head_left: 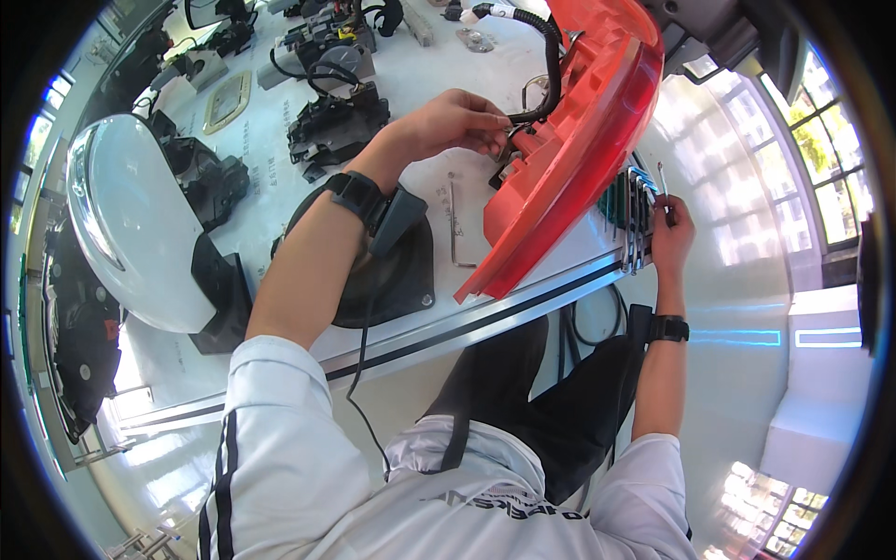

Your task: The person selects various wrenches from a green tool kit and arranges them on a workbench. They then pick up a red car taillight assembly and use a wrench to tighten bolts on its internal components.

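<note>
Pale, glossy flooring (737,308) and paned windows (826,140) surround a white-topped workbench (411,79). Nearest are the person's white shirt (289,448), dark striped at the sleeve, and black trousers (504,359), partly beneath the bench's metal front rail (401,341). Each wrist wears a black strap with a bulky dark unit, and a thin black cable (359,369) trails from the left one.

Just beyond the rail, toward the left, a white car side mirror (135,215) stands on a black base. A black part with a flat flange (406,280) lies beneath the left forearm. The right hand (673,233) is closed around a slim tool (664,187), its metal shaft pointing up, just beside a hex key set (627,207) in a teal holder at the bench edge.

Between the hands, near the front edge, is a red car tail lamp (569,168), set at a slant. The left hand (453,123) reaches its back, fingers bent near the lower end of a black corrugated cable sleeve (553,65); whether they grip it, I cannot tell. An L-shaped hex key (454,224) lies beside the lamp. Farther back sit a black module (338,123), a gold-rimmed plate (227,101) and more wired parts (322,51).
</note>
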Tool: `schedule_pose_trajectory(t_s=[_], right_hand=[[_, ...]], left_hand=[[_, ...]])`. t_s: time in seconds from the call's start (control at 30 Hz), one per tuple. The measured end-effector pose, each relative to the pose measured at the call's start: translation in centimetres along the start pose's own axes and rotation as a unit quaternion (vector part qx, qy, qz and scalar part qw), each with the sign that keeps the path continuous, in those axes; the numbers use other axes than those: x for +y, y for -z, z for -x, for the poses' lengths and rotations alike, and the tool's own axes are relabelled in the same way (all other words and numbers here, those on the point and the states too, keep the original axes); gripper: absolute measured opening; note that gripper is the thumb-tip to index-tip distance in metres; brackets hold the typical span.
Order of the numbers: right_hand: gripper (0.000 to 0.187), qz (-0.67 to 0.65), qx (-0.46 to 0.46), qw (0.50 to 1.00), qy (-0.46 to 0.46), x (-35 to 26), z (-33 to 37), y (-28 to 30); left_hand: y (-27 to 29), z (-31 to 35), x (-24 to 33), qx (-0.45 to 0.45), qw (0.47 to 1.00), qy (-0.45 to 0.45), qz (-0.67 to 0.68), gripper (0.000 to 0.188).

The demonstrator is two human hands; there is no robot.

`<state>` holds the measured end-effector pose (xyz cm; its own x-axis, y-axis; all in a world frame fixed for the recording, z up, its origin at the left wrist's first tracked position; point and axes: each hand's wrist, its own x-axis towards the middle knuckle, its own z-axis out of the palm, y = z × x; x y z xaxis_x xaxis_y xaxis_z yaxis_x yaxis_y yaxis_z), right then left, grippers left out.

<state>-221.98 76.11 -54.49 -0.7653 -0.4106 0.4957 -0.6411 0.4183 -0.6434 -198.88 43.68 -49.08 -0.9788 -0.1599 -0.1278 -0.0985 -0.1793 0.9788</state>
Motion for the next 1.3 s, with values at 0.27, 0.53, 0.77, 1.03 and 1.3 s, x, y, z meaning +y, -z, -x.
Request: schedule_pose_trajectory(t_s=[0.27,0.53,0.77,1.03,1.3], right_hand=[[0.013,-0.01,0.009,1.0,0.006,0.4,0.3,-0.1],[0.011,-0.071,0.044,0.996,-0.014,1.3,0.1,0.8],[0.005,-0.265,-0.031,0.962,-0.05,-11.9,3.2,1.3],[0.031,-0.411,-0.086,0.908,-0.016,-16.0,6.1,-2.8],[0.033,-0.436,-0.091,0.895,-0.01,-16.3,6.6,-3.1]], left_hand=[[0.0,0.2,0.0,0.017,0.998,-0.012,-0.065,0.021],[-0.3,-0.9,-0.1,-0.005,0.993,-0.064,-0.094,0.019],[0.3,-0.5,0.8,0.013,0.991,-0.047,-0.121,0.018],[-0.1,-0.3,0.4,0.027,0.991,-0.003,-0.13,0.027],[0.0,-0.7,-0.2,0.037,0.983,-0.019,-0.176,0.034]])
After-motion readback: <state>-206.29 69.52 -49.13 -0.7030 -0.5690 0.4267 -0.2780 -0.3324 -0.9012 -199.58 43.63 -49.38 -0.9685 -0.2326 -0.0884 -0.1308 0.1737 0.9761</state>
